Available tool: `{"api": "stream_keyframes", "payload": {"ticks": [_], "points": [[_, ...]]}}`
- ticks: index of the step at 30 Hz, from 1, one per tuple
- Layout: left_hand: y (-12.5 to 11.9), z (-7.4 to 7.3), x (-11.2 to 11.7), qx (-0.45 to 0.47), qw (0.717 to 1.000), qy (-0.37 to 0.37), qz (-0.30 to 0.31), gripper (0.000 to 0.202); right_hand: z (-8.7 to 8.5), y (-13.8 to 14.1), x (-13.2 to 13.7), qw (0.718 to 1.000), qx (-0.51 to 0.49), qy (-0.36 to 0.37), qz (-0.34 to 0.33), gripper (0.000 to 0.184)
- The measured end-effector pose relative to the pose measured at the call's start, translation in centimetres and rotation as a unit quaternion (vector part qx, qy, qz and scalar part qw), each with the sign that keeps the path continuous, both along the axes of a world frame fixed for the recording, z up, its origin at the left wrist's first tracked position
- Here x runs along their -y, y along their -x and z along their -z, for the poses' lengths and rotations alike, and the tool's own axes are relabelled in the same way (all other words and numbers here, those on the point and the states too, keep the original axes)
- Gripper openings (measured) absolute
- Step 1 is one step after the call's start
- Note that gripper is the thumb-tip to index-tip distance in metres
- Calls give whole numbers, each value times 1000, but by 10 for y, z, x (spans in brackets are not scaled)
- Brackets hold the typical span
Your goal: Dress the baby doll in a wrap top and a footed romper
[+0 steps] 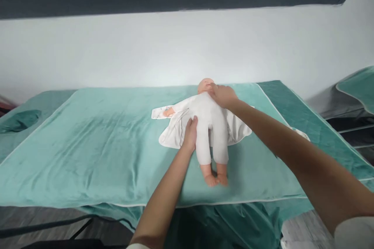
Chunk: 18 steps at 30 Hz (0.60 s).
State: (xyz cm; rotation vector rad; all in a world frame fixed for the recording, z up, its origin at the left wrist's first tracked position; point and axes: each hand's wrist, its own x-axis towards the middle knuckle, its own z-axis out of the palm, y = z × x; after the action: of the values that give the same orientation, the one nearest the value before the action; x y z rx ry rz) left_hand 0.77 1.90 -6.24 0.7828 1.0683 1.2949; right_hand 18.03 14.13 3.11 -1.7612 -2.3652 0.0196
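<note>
Two hands on doll: left hand curved at hip, right hand bent over shoulder; cannot tell if gripping. Doll lies between, on spread white jacket atop green-covered bed, long axis running toward wall.

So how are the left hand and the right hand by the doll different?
The left hand is lower, beside the hip of the doll, while the right hand is up by its neck. The left hand points mostly forward, away from the person; the right hand reaches across toward the left. Both hands are bare, and both are at the doll's body.
</note>
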Motion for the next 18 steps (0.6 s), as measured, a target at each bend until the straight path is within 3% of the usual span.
{"api": "stream_keyframes", "payload": {"ticks": [2, 5, 7, 10, 13, 16, 18], "points": [[5, 4, -8, -137, 988, -58, -41, 50, -6, 20, 6, 997, 21, -58, -49, 50], [10, 9, -24, -322, 933, -105, -120, 44, -1, 60, 10, 989, 24, -50, -140, 44], [11, 11, -34, -403, 900, -103, -130, 39, 11, 87, 6, 983, 53, -19, -177, 43], [12, 14, -44, -531, 836, -87, -106, 33, 30, 117, -9, 978, 102, 38, -176, 44], [16, 16, -46, -633, 763, -102, -80, 34, 40, 130, -25, 977, 112, 71, -165, 45], [28, 17, -49, -705, 690, -142, -82, 30, 40, 129, -30, 978, 106, 73, -167, 44], [41, 19, -54, -726, 663, -156, -99, 24, 37, 121, -28, 982, 87, 56, -159, 45]]}}
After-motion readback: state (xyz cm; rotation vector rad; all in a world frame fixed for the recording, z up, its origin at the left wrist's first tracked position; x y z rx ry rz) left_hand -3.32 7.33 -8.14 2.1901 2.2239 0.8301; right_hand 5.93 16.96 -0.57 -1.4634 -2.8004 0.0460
